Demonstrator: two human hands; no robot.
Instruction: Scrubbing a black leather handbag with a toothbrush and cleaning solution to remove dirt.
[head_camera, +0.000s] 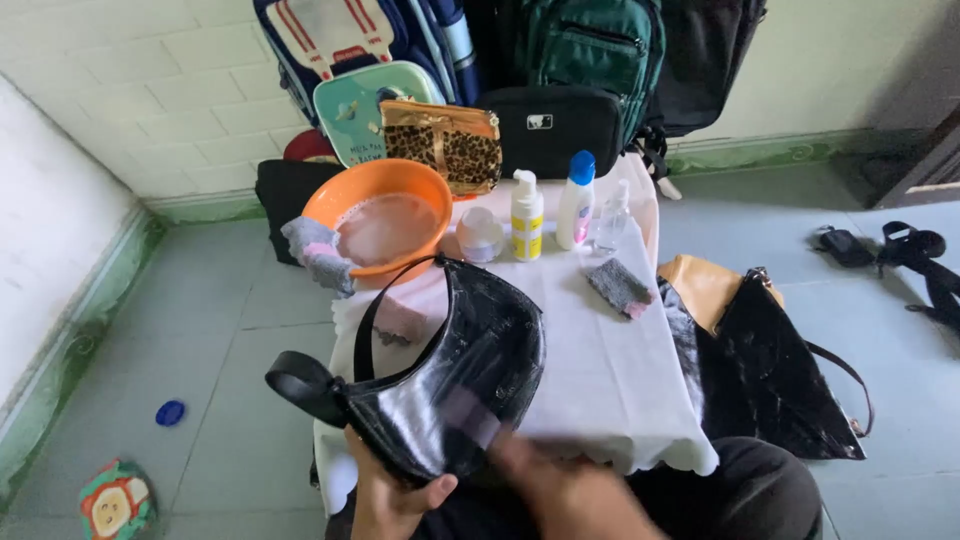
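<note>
1. While the left hand (385, 500) grips the glossy black crescent-shaped leather handbag (450, 375) from below, fingers closed around its near edge, the bag is held tilted above the near part of the white-clothed tabletop (610, 380).
2. The right hand (560, 485) is blurred against the bag's near face; whether it holds anything cannot be told.
3. Wet-looking sheen covers much of the bag, so wiping seems partly done.
4. Far on the tabletop stand an orange plastic basin of sudsy water (385, 225), a white pump bottle (526, 213) and a blue-capped white bottle (576, 200).
5. A grey cloth (620, 287) lies to the right, untouched.
6. On the floor at right lies a second black glossy bag (770, 380).
</note>
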